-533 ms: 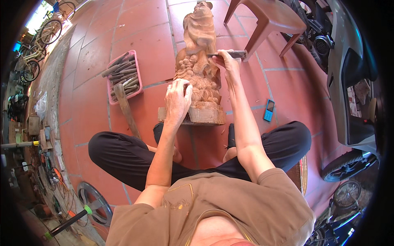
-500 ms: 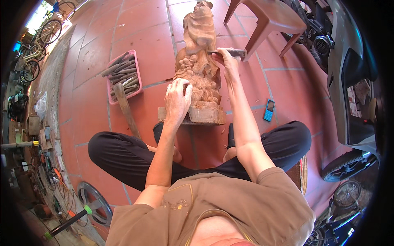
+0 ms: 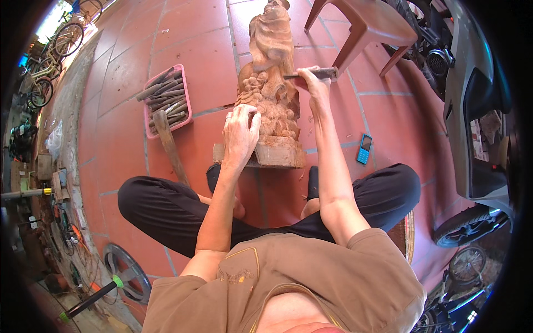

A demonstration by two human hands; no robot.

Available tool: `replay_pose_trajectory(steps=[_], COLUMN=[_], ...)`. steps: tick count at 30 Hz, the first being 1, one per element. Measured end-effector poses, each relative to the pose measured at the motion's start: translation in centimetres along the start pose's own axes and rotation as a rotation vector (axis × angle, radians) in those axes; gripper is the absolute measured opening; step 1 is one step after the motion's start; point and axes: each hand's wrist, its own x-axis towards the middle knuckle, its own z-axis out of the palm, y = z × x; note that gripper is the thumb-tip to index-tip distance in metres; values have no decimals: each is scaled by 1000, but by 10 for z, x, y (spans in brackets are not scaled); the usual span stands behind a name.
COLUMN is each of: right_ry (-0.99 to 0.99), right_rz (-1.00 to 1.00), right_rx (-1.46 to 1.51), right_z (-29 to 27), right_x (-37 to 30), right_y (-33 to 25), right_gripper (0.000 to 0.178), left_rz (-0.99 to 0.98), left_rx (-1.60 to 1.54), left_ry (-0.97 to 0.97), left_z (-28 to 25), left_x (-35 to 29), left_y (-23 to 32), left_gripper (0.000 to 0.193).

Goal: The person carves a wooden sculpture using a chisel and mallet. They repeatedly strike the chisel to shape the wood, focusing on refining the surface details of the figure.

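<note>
Carving: wooden statue (image 3: 270, 94) upright on its block, unmoved since earlier.
Left hand (image 3: 240, 133): still pressed half-open against statue's base.
Right hand (image 3: 312, 79): still gripping chisel (image 3: 311, 72); blade tip hidden at statue.

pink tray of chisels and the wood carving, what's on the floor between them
In the head view, only bare red floor tile lies between the pink tray and the wood carving; the wooden mallet lies below the tray, off that stretch.

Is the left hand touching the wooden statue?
Touching. The head view shows the left hand pressed flat against the statue, with no gap, while the right hand holds a chisel.
</note>
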Motion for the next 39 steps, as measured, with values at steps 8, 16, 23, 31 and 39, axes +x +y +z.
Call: replay_pose_trajectory(steps=[8, 16, 23, 31, 39], right_ry=[45, 30, 86, 44, 68], right_rz=[22, -66, -43, -41, -30], right_rx=[221, 185, 98, 176, 142], right_z=[15, 5, 13, -1, 6], right_x=[8, -8, 12, -26, 13], right_y=[18, 2, 18, -1, 15], right_gripper=[11, 9, 11, 10, 9], left_rz=[13, 24, -5, 13, 28], left_rx=[-10, 1, -17, 27, -4], left_ry=[-1, 9, -26, -8, -6], left_z=[4, 1, 3, 0, 6], left_x=[1, 1, 2, 1, 2], left_y=[0, 0, 4, 0, 2], left_gripper=[15, 14, 16, 16, 17])
